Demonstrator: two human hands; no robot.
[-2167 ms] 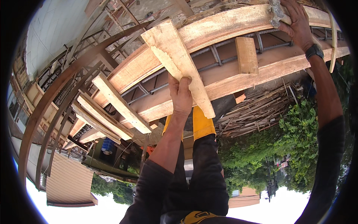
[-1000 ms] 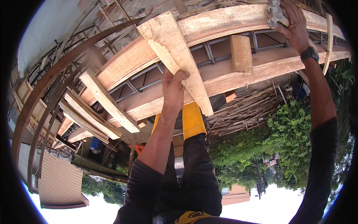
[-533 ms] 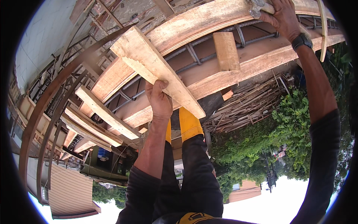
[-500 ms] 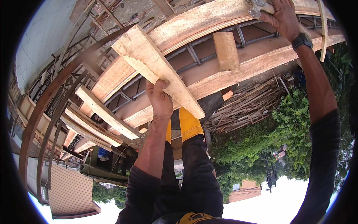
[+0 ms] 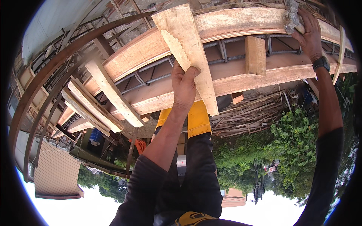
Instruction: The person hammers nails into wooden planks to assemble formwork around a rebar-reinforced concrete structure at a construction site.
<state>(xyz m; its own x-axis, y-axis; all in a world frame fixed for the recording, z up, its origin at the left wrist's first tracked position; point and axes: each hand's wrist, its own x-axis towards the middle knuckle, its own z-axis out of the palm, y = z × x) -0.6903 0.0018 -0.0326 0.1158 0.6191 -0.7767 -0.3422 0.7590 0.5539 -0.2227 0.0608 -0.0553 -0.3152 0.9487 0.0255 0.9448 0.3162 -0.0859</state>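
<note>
Black sleeves [image 5: 141,184] ended partway down both forearms, with dark trousers [image 5: 200,165], yellow at the lower legs, between them. The left hand [image 5: 184,86] gripped the left edge of a pale plank [image 5: 193,52], thumb on its upper face. That plank slanted across a nearer board [image 5: 245,80] and a farther board [image 5: 241,22], steel bars [image 5: 222,52] running in the gap. The right hand [image 5: 311,35] was wrapped around the handle of a hammer [image 5: 291,17]; whether its grey head touched the farther board could not be told. A short wooden block [image 5: 255,55] sat between plank and right hand; wooden slats [image 5: 114,94] crossed to the left. Beyond lay a pile of scrap timber [image 5: 247,117], then green foliage [image 5: 296,139].
</note>
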